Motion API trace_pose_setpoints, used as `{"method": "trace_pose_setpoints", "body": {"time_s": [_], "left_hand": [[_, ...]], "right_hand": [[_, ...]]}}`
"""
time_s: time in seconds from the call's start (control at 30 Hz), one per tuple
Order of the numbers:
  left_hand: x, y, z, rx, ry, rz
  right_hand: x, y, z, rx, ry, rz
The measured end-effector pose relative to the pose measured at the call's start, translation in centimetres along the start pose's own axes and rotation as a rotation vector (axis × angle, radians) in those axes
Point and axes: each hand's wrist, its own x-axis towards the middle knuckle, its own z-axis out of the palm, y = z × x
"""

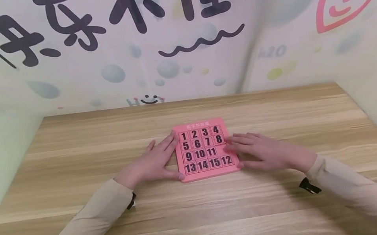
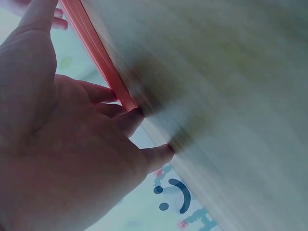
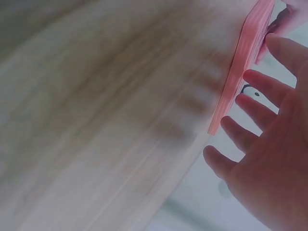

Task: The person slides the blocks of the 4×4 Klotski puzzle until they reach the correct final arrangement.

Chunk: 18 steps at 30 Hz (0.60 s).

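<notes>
A pink sliding number puzzle [image 1: 210,173] lies flat on the table. Its rows read 1 2 3 4, then 5 6 7 8, then 9 10 11 with bare pink floor at the right end, then 13 14 15 12. My left hand [image 1: 151,163] rests along the puzzle's left side, thumb at the near corner, fingers extended toward the far corner. At the right side is my right hand [image 1: 268,150], its fingers fairly straight and reaching the edge near the 8 tile [image 1: 219,139]. The right wrist view shows those fingers spread beside the pink edge [image 3: 236,72].
The wood-grain table [image 1: 202,219] spreads around the puzzle on every side. Behind it rises a printed wall sheet [image 1: 183,74] with large dark characters and a pink heart. Both sleeves [image 1: 91,221] are beige, with a black strap [image 1: 310,186] under the right wrist.
</notes>
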Motion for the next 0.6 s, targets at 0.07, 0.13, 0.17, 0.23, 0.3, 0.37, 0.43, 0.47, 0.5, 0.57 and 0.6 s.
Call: {"method": "trace_pose_setpoints", "body": {"time_s": [0.07,0.13,0.17,0.23,0.3,0.37,0.43,0.47,0.5,0.57,0.6], "left_hand": [[0.0,0.0,0.0,0.002,-0.001,0.000],[0.0,0.0,0.0,0.002,-0.002,-0.002],[0.0,0.0,0.0,0.003,-0.002,-0.002],[0.0,0.0,0.0,0.002,-0.003,-0.002],[-0.1,0.0,0.0,0.002,-0.004,-0.003],[0.0,0.0,0.0,0.002,-0.003,-0.001],[0.0,0.0,0.0,-0.001,-0.003,-0.002],[0.0,0.0,0.0,-0.003,-0.002,-0.002],[0.0,0.0,0.0,-0.005,-0.002,-0.002],[-0.1,0.0,0.0,-0.008,-0.002,-0.001],[0.0,0.0,0.0,-0.006,-0.003,-0.002]], "right_hand": [[-0.2,-0.2,0.0,-0.020,-0.015,-0.009],[-0.4,-0.4,-0.1,-0.031,-0.024,-0.021],[-0.5,-0.5,-0.2,-0.038,-0.025,-0.028],[-0.6,-0.8,-0.3,-0.047,-0.030,-0.031],[-0.7,-1.1,-0.4,-0.057,-0.036,-0.038],[-0.8,-1.3,-0.4,-0.072,-0.039,-0.041],[-0.8,-1.4,-0.3,-0.082,-0.042,-0.052],[-0.8,-1.5,-0.3,-0.087,-0.038,-0.065],[-0.9,-1.5,-0.3,-0.089,-0.035,-0.077],[-0.9,-1.6,-0.2,-0.089,-0.020,-0.105],[-1.0,-1.7,-0.1,-0.087,-0.014,-0.115]]}}
